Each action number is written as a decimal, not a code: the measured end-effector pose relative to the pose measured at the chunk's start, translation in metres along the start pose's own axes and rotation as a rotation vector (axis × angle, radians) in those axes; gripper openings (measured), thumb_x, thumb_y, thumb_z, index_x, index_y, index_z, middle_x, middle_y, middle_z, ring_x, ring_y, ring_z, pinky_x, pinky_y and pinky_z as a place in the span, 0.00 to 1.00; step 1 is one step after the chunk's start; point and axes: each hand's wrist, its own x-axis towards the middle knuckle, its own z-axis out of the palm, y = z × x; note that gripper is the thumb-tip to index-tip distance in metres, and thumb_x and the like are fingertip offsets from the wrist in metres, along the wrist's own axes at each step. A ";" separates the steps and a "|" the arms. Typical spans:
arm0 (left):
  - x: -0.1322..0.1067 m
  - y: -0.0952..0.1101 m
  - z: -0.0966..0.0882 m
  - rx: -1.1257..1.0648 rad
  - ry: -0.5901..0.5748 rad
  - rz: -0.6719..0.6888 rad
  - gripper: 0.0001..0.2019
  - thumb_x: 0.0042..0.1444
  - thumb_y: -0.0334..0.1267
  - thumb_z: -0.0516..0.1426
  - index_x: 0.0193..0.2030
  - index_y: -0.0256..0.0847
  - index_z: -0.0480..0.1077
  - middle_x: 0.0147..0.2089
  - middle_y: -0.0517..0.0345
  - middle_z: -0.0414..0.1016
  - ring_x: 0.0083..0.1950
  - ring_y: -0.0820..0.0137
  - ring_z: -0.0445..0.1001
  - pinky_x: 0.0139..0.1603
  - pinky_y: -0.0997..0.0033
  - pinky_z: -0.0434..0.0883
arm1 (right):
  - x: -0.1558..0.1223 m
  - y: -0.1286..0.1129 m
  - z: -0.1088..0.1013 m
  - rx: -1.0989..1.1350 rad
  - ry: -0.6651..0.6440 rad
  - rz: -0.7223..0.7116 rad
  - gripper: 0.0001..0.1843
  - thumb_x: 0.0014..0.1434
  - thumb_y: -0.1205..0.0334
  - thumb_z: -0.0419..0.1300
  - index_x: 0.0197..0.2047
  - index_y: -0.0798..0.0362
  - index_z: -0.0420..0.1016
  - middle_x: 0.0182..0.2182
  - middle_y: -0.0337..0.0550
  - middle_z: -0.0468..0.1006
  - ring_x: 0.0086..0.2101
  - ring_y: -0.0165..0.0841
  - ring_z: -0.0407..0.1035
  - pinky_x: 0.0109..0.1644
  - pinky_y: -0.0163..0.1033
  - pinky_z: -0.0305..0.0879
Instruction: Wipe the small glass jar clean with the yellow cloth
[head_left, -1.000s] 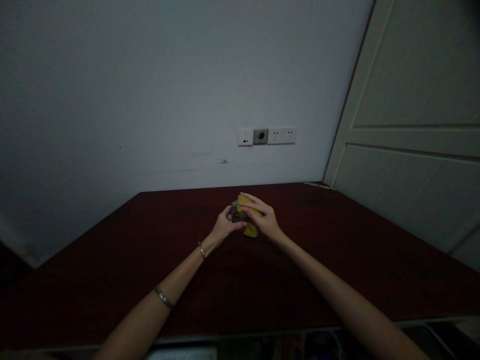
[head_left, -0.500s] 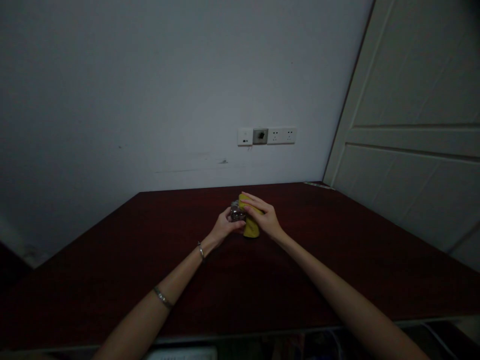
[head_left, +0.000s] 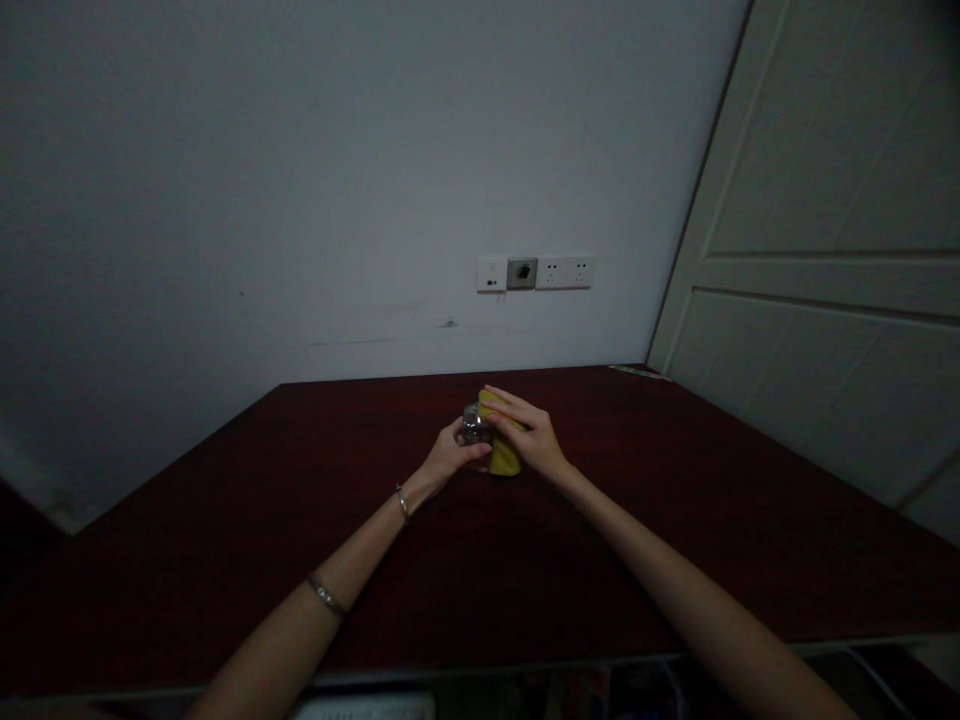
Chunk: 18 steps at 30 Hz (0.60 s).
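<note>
Over the middle of the dark red table, my left hand (head_left: 448,452) is closed around a small shiny, see-through object (head_left: 475,428) that looks like glass or clear plastic; its exact kind is hard to make out in the dim light. My right hand (head_left: 529,430) grips a yellow cloth (head_left: 505,458) and presses its upper part against the right side of the shiny object. The cloth's lower end hangs beneath my right palm. My fingers and the cloth hide part of the shiny object.
The dark red table (head_left: 300,530) reaches back to a pale wall (head_left: 337,200) with a row of sockets (head_left: 551,272). A white panelled door (head_left: 825,270) stands at the right. Below the table's front edge, a pale flat object (head_left: 364,708) and dim clutter show.
Both hands stay in nearly the same place with the cloth against the shiny object. Only a very slight shift of the cloth and shiny object shows.
</note>
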 end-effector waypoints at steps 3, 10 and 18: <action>-0.001 0.003 0.003 0.022 -0.014 -0.002 0.32 0.35 0.42 0.68 0.49 0.37 0.63 0.40 0.52 0.74 0.32 0.67 0.74 0.28 0.70 0.73 | 0.003 0.007 -0.001 0.085 0.069 0.096 0.13 0.55 0.59 0.60 0.45 0.45 0.76 0.49 0.42 0.75 0.50 0.37 0.69 0.58 0.47 0.62; 0.005 0.002 0.005 0.088 0.094 0.052 0.28 0.35 0.37 0.68 0.44 0.34 0.64 0.37 0.53 0.74 0.34 0.69 0.73 0.32 0.72 0.71 | 0.001 0.000 -0.002 -0.078 -0.053 -0.089 0.12 0.56 0.62 0.59 0.44 0.42 0.77 0.53 0.40 0.72 0.54 0.38 0.65 0.59 0.51 0.60; 0.008 -0.009 -0.001 0.255 0.179 0.095 0.25 0.36 0.35 0.67 0.42 0.34 0.66 0.39 0.51 0.74 0.38 0.67 0.73 0.39 0.69 0.70 | 0.000 0.002 -0.002 -0.265 -0.164 -0.195 0.13 0.57 0.62 0.58 0.45 0.40 0.76 0.54 0.40 0.71 0.55 0.39 0.62 0.57 0.53 0.60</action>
